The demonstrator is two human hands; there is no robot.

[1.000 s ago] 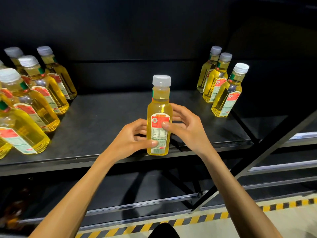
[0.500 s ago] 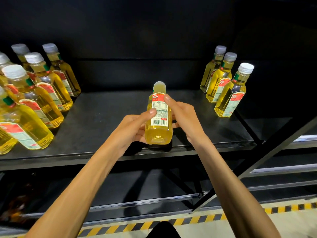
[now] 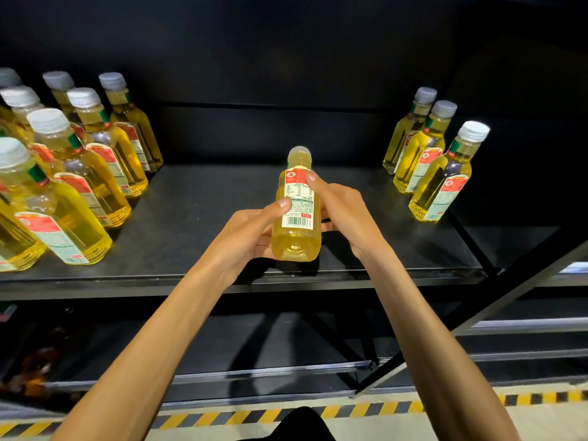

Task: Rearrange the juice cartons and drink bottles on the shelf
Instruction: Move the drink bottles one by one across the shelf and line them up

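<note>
Both hands clamp one yellow drink bottle above the front of the black shelf: left hand wraps its side, thumb on the label, right hand grips opposite. It tips away, cap pointing rearward. Further back, three bottles stand right, a bigger cluster left.

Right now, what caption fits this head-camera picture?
Both hands, left hand and right hand, hold a tilted yellow plastic drink bottle over a black shelf.

Tilted yellow bottle between both hands, above shelf
</note>
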